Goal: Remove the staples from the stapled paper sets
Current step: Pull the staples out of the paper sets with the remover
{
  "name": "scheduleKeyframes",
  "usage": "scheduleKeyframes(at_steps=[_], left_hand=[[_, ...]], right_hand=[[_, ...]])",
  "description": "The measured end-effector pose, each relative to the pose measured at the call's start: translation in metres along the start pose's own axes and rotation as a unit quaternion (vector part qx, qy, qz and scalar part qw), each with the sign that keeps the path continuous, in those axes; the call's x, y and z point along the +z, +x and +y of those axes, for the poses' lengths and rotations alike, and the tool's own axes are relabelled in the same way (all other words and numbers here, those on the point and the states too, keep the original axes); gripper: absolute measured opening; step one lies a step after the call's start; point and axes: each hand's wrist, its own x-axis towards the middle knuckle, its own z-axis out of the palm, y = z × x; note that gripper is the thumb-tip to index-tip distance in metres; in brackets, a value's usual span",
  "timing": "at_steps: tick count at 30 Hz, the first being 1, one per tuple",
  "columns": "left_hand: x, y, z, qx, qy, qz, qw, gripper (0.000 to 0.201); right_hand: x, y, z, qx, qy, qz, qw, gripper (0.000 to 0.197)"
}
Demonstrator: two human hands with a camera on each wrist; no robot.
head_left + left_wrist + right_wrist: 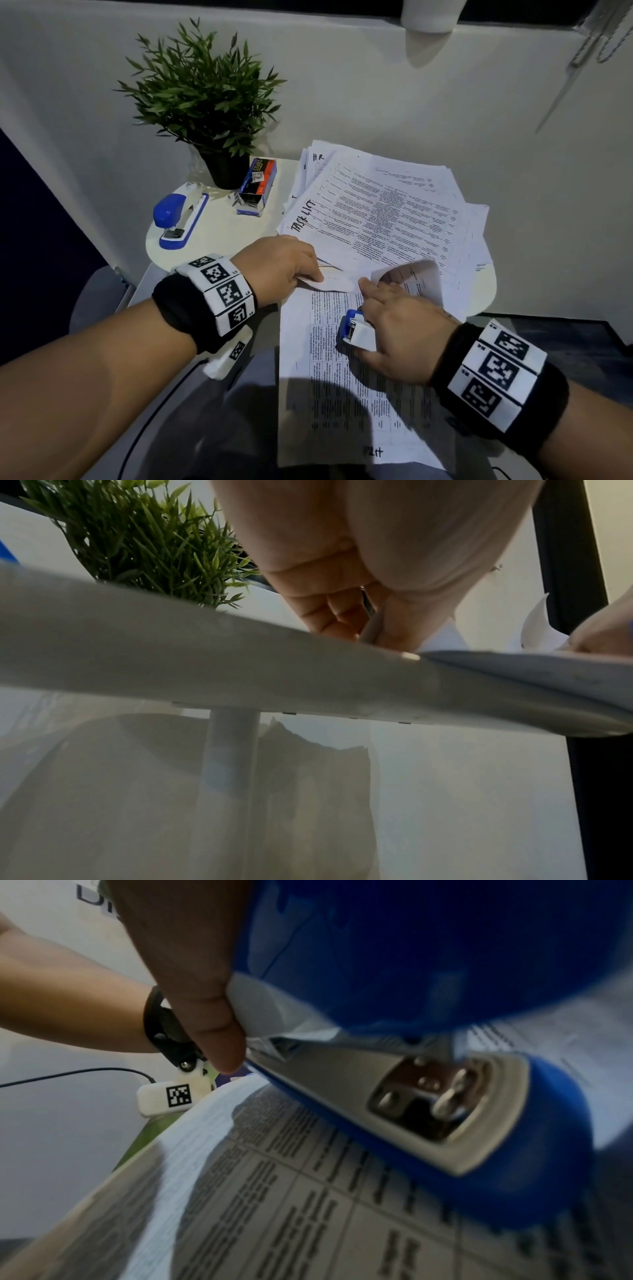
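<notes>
Both hands pin the paper set (right grips a stapler).

Office desk: stapler, staple box, printed papers.

Black wristbands with white square-coded marker blocks

Right hand grips blue-white stapler above printed paper set.
</notes>
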Motion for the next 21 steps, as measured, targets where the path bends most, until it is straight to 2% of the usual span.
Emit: scheduleKeyframes(at_steps=[5, 8, 11, 12, 14, 16, 19, 20, 21], left_hand=[[0.002, -0.005, 0.001, 0.009, -0.001, 0.020, 1.000, 0.035], [0.006, -0.003, 0.003, 0.027, 0.062, 0.030, 0.997, 0.036], [0.007, 0.003, 0.019, 0.003, 0.149, 0.064, 0.987, 0.022], [0.006, 0.006, 0.027, -0.020, 0.165, 0.056, 0.984, 0.018], [0.006, 0.010, 0.037, -0.082, 0.153, 0.033, 0.984, 0.023], [0.005, 0.013, 0.039, -0.135, 0.102, 0.044, 0.985, 0.025], [-0.001, 0.015, 0.041, -0.171, -0.001, 0.036, 0.985, 0.023], [-0.005, 0.017, 0.043, -0.171, -0.028, 0.025, 0.985, 0.023], [-0.009, 0.018, 0.045, -0.167, -0.050, 0.019, 0.985, 0.023]], right_hand=[[0.001, -0.001, 0.001, -0.005, 0.005, 0.011, 1.000, 0.064], [0.008, 0.003, 0.008, -0.018, 0.038, 0.042, 0.998, 0.064], [0.008, 0.007, 0.016, -0.020, 0.113, 0.075, 0.991, 0.064], [0.003, 0.007, 0.020, -0.017, 0.156, 0.089, 0.984, 0.063], [-0.012, 0.003, 0.022, -0.020, 0.257, 0.163, 0.952, 0.051], [-0.030, 0.002, 0.028, 0.006, 0.324, 0.277, 0.904, 0.048], [-0.057, 0.007, 0.040, 0.029, 0.438, 0.427, 0.790, 0.044], [-0.066, 0.010, 0.043, 0.037, 0.457, 0.461, 0.760, 0.039], [-0.073, 0.013, 0.045, 0.043, 0.460, 0.483, 0.744, 0.033]])
